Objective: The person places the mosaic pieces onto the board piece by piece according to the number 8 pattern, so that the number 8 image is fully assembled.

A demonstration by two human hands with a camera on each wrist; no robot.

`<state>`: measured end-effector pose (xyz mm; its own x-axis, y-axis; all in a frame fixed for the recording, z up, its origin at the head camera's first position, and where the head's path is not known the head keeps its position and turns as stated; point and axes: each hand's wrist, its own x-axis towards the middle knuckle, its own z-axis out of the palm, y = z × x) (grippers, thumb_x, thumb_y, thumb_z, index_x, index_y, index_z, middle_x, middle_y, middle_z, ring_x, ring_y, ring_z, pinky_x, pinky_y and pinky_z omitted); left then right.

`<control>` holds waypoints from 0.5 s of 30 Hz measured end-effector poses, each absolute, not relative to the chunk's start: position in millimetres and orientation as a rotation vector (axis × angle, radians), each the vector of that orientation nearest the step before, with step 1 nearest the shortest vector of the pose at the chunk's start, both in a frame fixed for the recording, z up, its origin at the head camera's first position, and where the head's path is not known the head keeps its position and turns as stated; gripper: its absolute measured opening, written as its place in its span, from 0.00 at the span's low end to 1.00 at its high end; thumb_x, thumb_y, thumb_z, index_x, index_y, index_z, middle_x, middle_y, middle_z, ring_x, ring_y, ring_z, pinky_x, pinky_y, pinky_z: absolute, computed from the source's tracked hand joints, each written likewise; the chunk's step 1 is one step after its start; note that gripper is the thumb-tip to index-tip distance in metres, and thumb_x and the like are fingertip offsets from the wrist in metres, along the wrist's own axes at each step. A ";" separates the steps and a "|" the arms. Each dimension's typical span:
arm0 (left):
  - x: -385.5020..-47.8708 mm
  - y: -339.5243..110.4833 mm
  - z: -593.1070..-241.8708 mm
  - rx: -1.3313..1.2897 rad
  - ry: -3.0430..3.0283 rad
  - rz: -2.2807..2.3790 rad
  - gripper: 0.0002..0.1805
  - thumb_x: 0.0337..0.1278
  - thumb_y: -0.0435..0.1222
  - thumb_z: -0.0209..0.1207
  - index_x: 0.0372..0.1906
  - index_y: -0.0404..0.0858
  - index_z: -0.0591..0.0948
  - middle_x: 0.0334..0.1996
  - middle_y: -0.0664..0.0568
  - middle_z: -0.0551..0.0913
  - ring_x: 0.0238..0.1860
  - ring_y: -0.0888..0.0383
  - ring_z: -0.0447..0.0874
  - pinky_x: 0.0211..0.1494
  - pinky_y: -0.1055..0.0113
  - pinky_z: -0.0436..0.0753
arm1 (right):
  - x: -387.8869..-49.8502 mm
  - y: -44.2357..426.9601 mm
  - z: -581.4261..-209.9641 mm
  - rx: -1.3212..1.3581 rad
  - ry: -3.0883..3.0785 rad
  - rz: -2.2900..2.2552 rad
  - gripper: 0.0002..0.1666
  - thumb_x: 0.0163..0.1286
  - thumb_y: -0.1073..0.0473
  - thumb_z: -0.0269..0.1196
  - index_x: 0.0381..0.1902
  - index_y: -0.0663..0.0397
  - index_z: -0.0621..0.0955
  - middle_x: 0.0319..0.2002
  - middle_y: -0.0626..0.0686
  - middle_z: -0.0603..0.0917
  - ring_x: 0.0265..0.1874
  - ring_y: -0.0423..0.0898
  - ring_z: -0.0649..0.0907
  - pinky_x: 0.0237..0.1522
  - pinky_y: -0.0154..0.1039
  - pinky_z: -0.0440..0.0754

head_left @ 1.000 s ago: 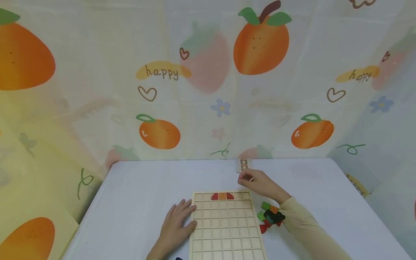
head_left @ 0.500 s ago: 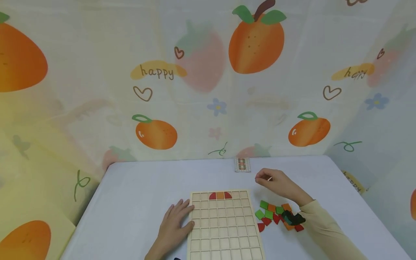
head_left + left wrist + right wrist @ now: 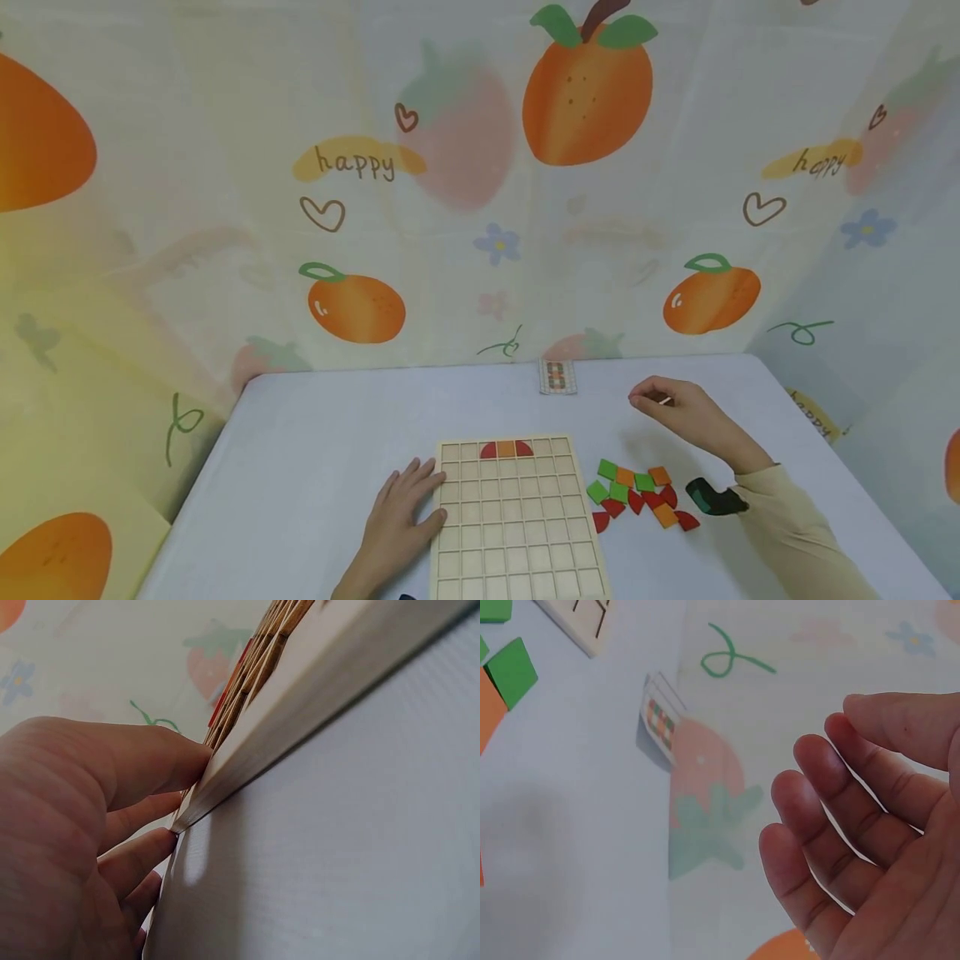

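Note:
My left hand (image 3: 393, 525) rests at the left edge of a wooden grid board (image 3: 516, 512), its thumb and fingertips touching the frame. In the left wrist view, those fingers (image 3: 139, 859) lie against the board's side wall. Two red rounded tiles (image 3: 489, 451) flank an orange square tile (image 3: 507, 449) in the board's far row. My right hand (image 3: 693, 412) hovers over the table, right of a small pattern card (image 3: 557, 377) and beyond the loose tiles. Its fingers (image 3: 821, 761) are loosely bent and hold nothing; the thumb is near the index fingertip.
Several loose green, orange and red tiles (image 3: 618, 491) lie right of the board, some touching. A dark strap-like object (image 3: 716, 498) is at the right sleeve. Behind the table (image 3: 322, 433) hangs a fruit-patterned cloth (image 3: 450, 308).
My right hand has moved rightward, away from the card, uncovering the card and more of the loose tiles. My left hand stays at the board's edge. The head view has shifted slightly.

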<state>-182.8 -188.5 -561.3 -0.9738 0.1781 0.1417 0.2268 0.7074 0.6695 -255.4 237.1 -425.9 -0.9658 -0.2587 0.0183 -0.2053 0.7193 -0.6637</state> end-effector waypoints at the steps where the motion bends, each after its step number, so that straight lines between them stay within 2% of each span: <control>1: -182.7 -188.3 -561.4 -0.334 -2.845 -1.129 0.26 0.56 0.41 0.67 0.62 0.46 0.81 0.72 0.47 0.74 0.78 0.41 0.62 0.82 0.38 0.50 | -254.5 239.6 -425.4 -0.374 2.848 -1.076 0.12 0.76 0.51 0.60 0.46 0.52 0.84 0.42 0.50 0.87 0.40 0.46 0.81 0.40 0.32 0.83; 15: -183.9 -188.3 -562.1 -0.334 -2.844 -1.117 0.26 0.56 0.40 0.67 0.63 0.45 0.81 0.72 0.47 0.74 0.78 0.42 0.62 0.82 0.39 0.49 | -246.5 254.1 -437.0 -0.288 2.801 -1.088 0.15 0.76 0.49 0.60 0.48 0.54 0.84 0.45 0.54 0.87 0.40 0.47 0.81 0.39 0.34 0.82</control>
